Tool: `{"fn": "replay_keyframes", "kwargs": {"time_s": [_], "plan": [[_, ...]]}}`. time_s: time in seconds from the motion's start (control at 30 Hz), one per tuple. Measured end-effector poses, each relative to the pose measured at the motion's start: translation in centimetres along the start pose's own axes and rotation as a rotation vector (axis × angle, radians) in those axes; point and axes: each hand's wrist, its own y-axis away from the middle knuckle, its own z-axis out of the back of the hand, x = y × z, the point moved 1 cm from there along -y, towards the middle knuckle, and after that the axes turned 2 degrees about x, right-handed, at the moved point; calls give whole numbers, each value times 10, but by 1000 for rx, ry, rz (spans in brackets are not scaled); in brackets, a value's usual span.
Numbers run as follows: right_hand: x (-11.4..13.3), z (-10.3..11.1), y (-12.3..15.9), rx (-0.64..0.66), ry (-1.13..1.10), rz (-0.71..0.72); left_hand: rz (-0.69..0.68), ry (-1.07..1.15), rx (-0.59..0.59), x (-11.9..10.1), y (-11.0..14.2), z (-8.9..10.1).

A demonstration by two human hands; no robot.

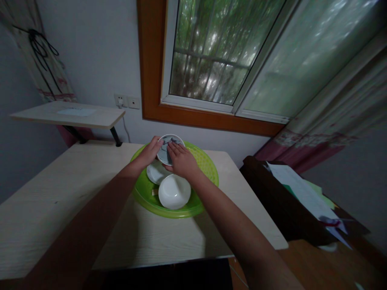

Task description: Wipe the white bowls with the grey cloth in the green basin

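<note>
Left hand (150, 152) holds bowl (171, 135) by its left edge, above green basin (209, 165). Right hand (183, 160), fingers extended, flat on grey cloth (164, 156) inside, entering from right. Bowl round, no long axis.

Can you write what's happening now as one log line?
left hand: holds bowl at rim | right hand: fingers on grey cloth inside | below: green basin with second white bowl, white dish

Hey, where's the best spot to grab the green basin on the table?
Grip the green basin by its rim at left and right, coming in from both sides: it is wide, round and carries a white bowl, so opposed holds should keep it level.
</note>
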Motion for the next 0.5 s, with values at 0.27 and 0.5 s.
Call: {"fn": "replay_keyframes", "kwargs": {"time_s": [0.27,0.5], "plan": [[6,16,-5,133,101,-42,77,-58,-94,2,0,3],[1,10,-3,151,68,97,141,-10,-126,5,-1,4]]}}
